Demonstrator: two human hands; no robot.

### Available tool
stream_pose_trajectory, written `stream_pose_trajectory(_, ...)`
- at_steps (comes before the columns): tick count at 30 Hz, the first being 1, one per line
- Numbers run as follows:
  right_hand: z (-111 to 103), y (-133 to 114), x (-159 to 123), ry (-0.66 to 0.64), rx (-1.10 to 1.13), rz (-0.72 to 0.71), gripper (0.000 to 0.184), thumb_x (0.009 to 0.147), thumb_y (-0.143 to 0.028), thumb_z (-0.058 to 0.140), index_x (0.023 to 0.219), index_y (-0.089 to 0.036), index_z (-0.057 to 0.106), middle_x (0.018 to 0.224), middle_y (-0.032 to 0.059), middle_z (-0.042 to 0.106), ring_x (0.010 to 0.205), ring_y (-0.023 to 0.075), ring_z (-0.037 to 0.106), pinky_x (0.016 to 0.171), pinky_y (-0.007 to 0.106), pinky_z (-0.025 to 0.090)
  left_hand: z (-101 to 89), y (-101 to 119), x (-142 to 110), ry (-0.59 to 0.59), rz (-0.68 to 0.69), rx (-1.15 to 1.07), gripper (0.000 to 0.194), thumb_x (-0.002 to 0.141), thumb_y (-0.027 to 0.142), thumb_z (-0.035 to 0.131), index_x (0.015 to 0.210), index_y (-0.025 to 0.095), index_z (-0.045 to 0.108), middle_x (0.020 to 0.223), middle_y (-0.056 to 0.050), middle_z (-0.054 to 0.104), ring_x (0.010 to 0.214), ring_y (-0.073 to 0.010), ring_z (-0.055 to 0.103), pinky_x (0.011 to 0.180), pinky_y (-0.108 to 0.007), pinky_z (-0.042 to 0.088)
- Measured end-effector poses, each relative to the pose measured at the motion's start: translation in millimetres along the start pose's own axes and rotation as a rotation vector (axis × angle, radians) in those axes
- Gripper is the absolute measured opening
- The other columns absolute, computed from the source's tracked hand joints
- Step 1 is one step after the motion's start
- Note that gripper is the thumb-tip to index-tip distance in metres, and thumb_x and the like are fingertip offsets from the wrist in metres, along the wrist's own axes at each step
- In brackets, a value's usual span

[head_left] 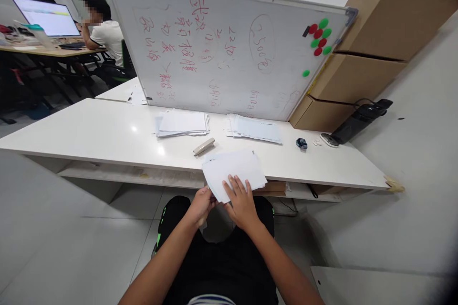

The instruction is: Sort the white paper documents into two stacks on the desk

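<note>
A stack of paper sheets (pixel 234 167) lies at the table's front edge, its near corner reaching out over my lap. My left hand (pixel 202 205) is closed on the near left corner of these sheets, fingers partly hidden beneath them. Flat on top rests my right hand (pixel 240 200), its fingers spread over the paper. Just beyond the stack is a light grey stapler (pixel 204 147). Farther back are two more piles: one paper pile (pixel 183 122) on the left and another paper pile (pixel 255 129) on the right.
A whiteboard (pixel 229 47) with red writing and round magnets leans behind the white table (pixel 89 128). Cardboard boxes (pixel 379 24) are stacked at the right, near a black bottle (pixel 361 119) and a small dark blue object (pixel 301 143). Another person (pixel 109 40) sits at a desk far left.
</note>
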State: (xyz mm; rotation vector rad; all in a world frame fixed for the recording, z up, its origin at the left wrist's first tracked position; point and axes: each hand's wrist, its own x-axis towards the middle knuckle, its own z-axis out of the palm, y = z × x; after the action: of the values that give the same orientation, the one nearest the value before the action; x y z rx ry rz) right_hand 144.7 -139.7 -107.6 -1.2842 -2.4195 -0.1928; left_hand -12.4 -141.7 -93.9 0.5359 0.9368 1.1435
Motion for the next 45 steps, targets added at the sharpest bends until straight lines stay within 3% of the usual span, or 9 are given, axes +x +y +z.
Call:
stream_pose_trajectory(11, -20.2, 7.1, 12.1, -0.102, -0.020, 0.157, 0.061, 0.092, -0.046, 0.040, 0.146, -0.021, 0.029, 0.155, 0.0112, 0.019, 0.142, 0.0314, 0.016, 0.111, 0.059, 0.009, 14.1, 8.4, -4.1, -0.057, -0.020, 0.020, 0.042, 0.083, 0.043, 0.063, 0.108, 0.009, 0.063, 0.095, -0.013, 0.070, 0.075, -0.0171, 0.067, 0.071, -0.029, 0.055)
stream_pose_trajectory(16, -40.5, 15.5, 3.9, -0.068, 0.213, 0.110, 0.053, 0.089, -0.052, 0.046, 0.134, -0.025, 0.049, 0.142, 0.0099, 0.046, 0.131, 0.0277, 0.040, 0.107, 0.050, 0.029, 7.8, 3.3, 0.2, 0.045, -0.010, 0.104, 0.031, 0.086, 0.031, 0.060, 0.108, 0.008, 0.062, 0.091, -0.012, 0.070, 0.071, -0.0164, 0.065, 0.065, -0.027, 0.055)
stream_pose_trajectory(18, -41.4, 30.1, -2.8, 0.133, 0.299, 0.233, 0.039, 0.090, -0.046, 0.047, 0.119, -0.023, 0.060, 0.125, 0.0100, 0.061, 0.120, 0.0246, 0.052, 0.103, 0.046, 0.036, 3.2, 1.6, 0.2, 0.101, -0.015, 0.167, 0.030, 0.084, 0.028, 0.062, 0.108, 0.009, 0.062, 0.092, -0.012, 0.070, 0.072, -0.0170, 0.065, 0.062, -0.028, 0.055)
stream_pose_trajectory(22, -33.5, 60.6, -20.2, 0.590, 0.518, 0.803, 0.041, 0.081, -0.049, 0.059, 0.107, -0.017, 0.061, 0.110, 0.0128, 0.065, 0.104, 0.0258, 0.059, 0.092, 0.044, 0.046, -7.9, -1.2, -5.2, 0.018, 0.013, 0.270, 0.034, 0.080, 0.036, 0.067, 0.103, 0.011, 0.064, 0.092, -0.010, 0.069, 0.072, -0.0170, 0.063, 0.060, -0.029, 0.055)
stream_pose_trajectory(25, -39.1, 74.6, -29.9, 0.470, 0.986, 1.001, 0.063, 0.072, -0.051, 0.068, 0.124, -0.019, 0.050, 0.116, 0.0115, 0.064, 0.099, 0.0244, 0.063, 0.082, 0.038, 0.053, -11.4, 4.0, -11.9, -0.118, 0.047, 0.333, 0.037, 0.079, 0.044, 0.066, 0.099, 0.013, 0.066, 0.089, -0.009, 0.068, 0.070, -0.0173, 0.062, 0.060, -0.030, 0.054)
stream_pose_trajectory(29, -76.9, 87.3, -23.0, 0.112, 1.306, 0.918, 0.058, 0.066, -0.048, 0.076, 0.112, -0.016, 0.062, 0.108, 0.0110, 0.069, 0.094, 0.0268, 0.066, 0.081, 0.040, 0.054, -0.4, 37.0, -15.5, -0.195, 0.106, 0.477, 0.033, 0.079, 0.046, 0.064, 0.088, 0.014, 0.069, 0.081, -0.007, 0.068, 0.064, -0.0173, 0.061, 0.064, -0.031, 0.052)
stream_pose_trajectory(34, -115.1, 100.0, 20.7, 0.286, 0.990, 0.740, 0.044, 0.069, -0.046, 0.073, 0.101, -0.016, 0.070, 0.108, 0.0095, 0.070, 0.104, 0.0286, 0.061, 0.092, 0.043, 0.047, 23.5, 99.0, -1.8, -0.237, 0.394, 0.638, 0.028, 0.069, 0.034, 0.074, 0.094, 0.020, 0.073, 0.103, -0.007, 0.070, 0.102, -0.0271, 0.060, 0.092, -0.035, 0.045)
stream_pose_trajectory(38, -91.5, 102.1, 50.0, 0.418, 0.954, 0.786, 0.051, 0.070, -0.051, 0.070, 0.101, -0.011, 0.068, 0.102, 0.0125, 0.071, 0.099, 0.0294, 0.063, 0.089, 0.044, 0.047, 25.7, 112.0, 22.5, -0.089, 0.530, 0.752, 0.032, 0.070, 0.038, 0.072, 0.098, 0.022, 0.072, 0.105, -0.006, 0.069, 0.103, -0.0287, 0.060, 0.093, -0.038, 0.044)
stream_pose_trajectory(45, -47.8, 96.6, 64.8, 0.185, 1.096, 0.692, 0.062, 0.067, -0.049, 0.072, 0.117, -0.014, 0.059, 0.113, 0.0130, 0.067, 0.102, 0.0271, 0.063, 0.088, 0.042, 0.049, 18.3, 93.9, 44.6, 0.077, 0.667, 0.813, 0.025, 0.076, 0.038, 0.065, 0.094, 0.023, 0.071, 0.102, -0.005, 0.069, 0.102, -0.0278, 0.059, 0.095, -0.037, 0.041)
